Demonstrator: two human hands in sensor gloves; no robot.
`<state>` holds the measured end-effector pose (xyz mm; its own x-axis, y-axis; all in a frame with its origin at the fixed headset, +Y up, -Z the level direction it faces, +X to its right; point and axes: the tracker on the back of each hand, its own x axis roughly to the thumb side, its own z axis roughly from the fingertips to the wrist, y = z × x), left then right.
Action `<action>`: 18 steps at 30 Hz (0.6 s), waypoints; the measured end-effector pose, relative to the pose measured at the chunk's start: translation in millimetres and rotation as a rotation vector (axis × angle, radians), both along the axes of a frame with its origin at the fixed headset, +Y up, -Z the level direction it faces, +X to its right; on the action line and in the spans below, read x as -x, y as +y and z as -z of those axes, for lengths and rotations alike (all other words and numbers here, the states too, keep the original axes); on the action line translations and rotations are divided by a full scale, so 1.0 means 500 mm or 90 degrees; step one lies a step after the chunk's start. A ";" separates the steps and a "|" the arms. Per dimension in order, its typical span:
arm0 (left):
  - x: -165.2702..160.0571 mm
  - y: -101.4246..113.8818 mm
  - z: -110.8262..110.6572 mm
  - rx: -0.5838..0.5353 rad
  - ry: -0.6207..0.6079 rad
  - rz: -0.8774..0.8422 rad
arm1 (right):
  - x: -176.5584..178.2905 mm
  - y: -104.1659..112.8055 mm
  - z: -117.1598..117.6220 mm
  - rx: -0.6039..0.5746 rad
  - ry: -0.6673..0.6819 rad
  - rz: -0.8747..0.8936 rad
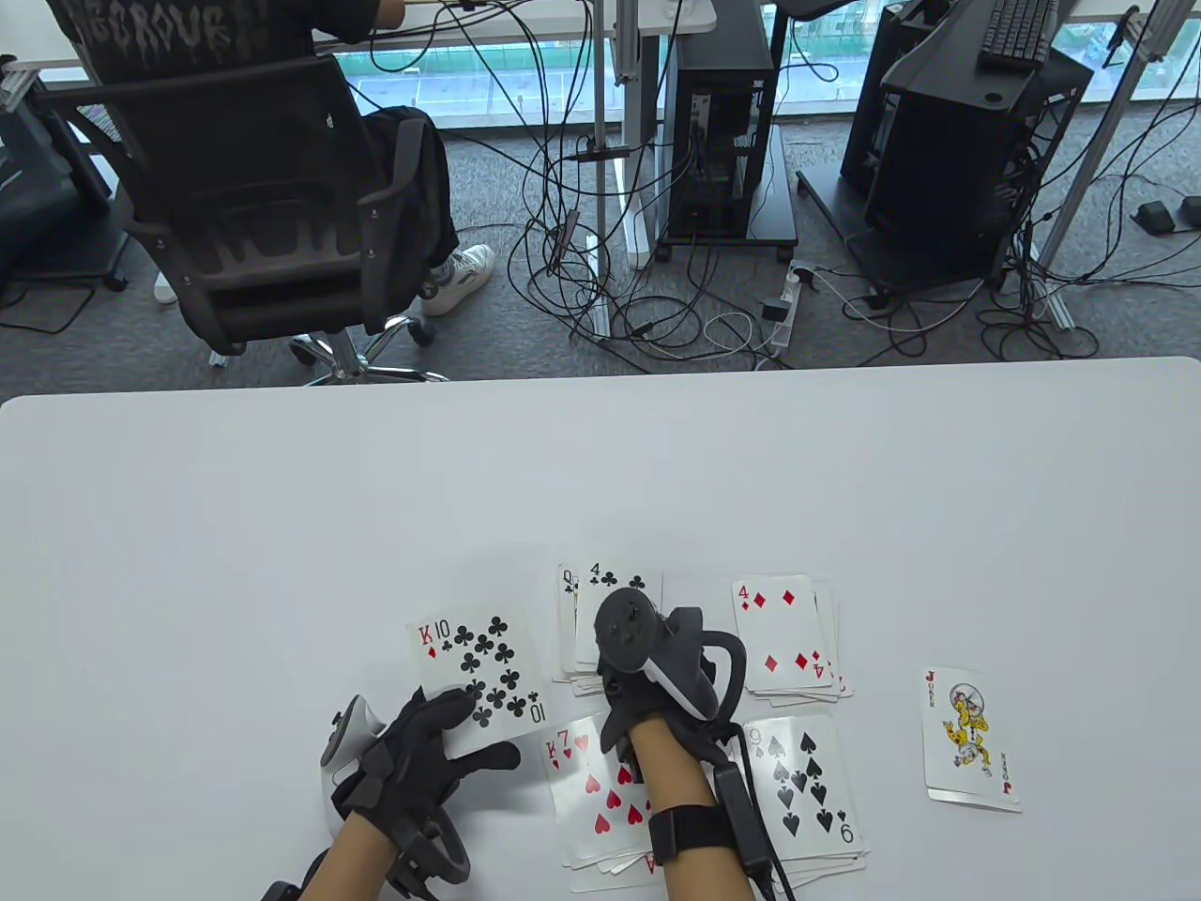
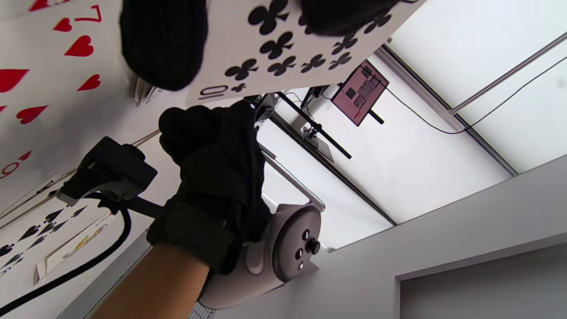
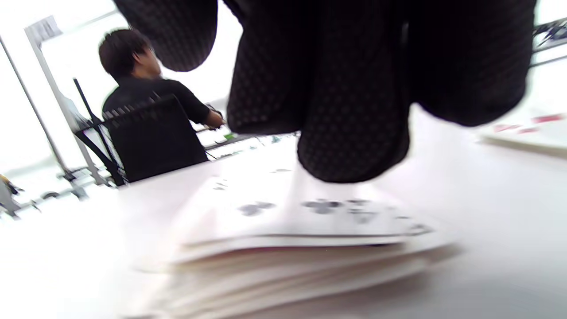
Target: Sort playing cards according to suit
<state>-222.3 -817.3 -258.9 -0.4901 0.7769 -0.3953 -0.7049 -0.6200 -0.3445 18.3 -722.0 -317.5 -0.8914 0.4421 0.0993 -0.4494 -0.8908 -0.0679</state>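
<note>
My left hand [image 1: 474, 732] grips a small stack of cards by its near edge, with the 10 of clubs [image 1: 483, 666] on top and a red K of diamonds peeking out behind. In the left wrist view the thumb [image 2: 164, 44] presses on the 10 of clubs [image 2: 283, 48]. My right hand [image 1: 624, 690] is over the clubs pile [image 1: 615, 577], whose top card is the 4 of clubs. In the right wrist view its fingertips [image 3: 350, 146] hang at the top card of that pile [image 3: 310, 221], with no card between them.
A diamonds pile topped by the 4 [image 1: 783, 638] lies right of the clubs. A hearts pile topped by the 7 [image 1: 600, 798] and a spades pile topped by the 9 [image 1: 807, 784] lie nearer me. A joker [image 1: 971, 737] lies alone at the right.
</note>
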 end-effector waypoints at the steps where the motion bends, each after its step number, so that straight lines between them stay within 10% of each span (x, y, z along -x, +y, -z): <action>1: 0.000 0.000 0.000 0.000 -0.001 0.002 | 0.008 0.001 -0.015 -0.014 0.021 0.058; 10: -0.001 -0.001 0.000 0.001 -0.007 0.006 | 0.073 -0.050 -0.096 0.049 0.176 0.132; 18: -0.004 -0.002 0.000 0.004 -0.012 0.012 | 0.070 -0.053 -0.113 -0.043 0.123 0.197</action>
